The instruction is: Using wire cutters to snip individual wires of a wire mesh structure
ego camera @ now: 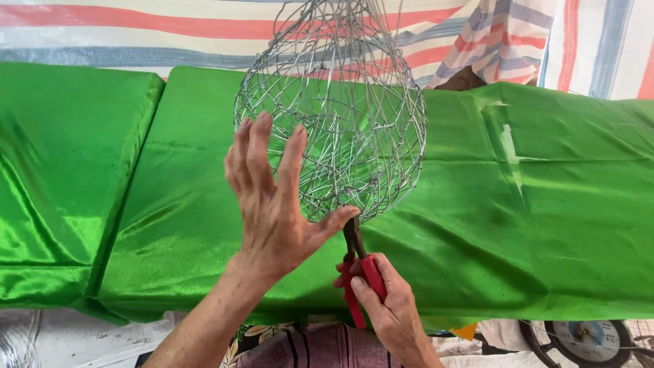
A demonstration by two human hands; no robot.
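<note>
A rounded basket of woven silver wire (pixel 347 116) hangs in the upper middle of the view, in front of shiny green cloth. My left hand (pixel 272 204) is spread against its left side, fingers apart, thumb touching the bottom edge. My right hand (pixel 385 307) grips the red handles of a pair of pliers (pixel 360 269). The dark jaws of the pliers point up and meet the wire at the basket's bottom.
Green satin cloth (pixel 545 218) covers a long padded surface across the view, with a second green cushion (pixel 61 170) at left. A striped red, blue and white tarp (pixel 136 34) hangs behind. A round dial scale (pixel 586 337) sits low at right.
</note>
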